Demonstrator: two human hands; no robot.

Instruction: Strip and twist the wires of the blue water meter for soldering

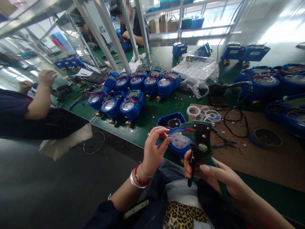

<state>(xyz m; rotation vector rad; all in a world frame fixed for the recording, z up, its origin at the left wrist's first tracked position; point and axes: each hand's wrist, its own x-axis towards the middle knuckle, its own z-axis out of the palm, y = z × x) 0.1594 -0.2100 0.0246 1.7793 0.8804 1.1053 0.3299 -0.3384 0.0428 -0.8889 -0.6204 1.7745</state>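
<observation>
My left hand point(154, 148) pinches thin wires point(169, 133) between thumb and fingertips, above a blue water meter point(178, 143) at the table's near edge. The meter has a round clear dial, and its blue housing point(172, 120) stands open behind it. Wrapped round the handles of a green and black wire stripper point(202, 141) is my right hand point(214, 171). The stripper's jaws point left toward the wires, over the dial's right side. Whether a wire lies in the jaws I cannot make out.
Several blue meters point(131, 105) stand left of centre, more point(264, 79) at the right. On a brown cardboard sheet point(262, 162) lie pliers point(224, 141), tape rolls point(193, 111) and a dark ring-shaped roll point(266, 138). A soldering iron point(240, 84) rests behind. A co-worker's arm point(43, 92) is at left.
</observation>
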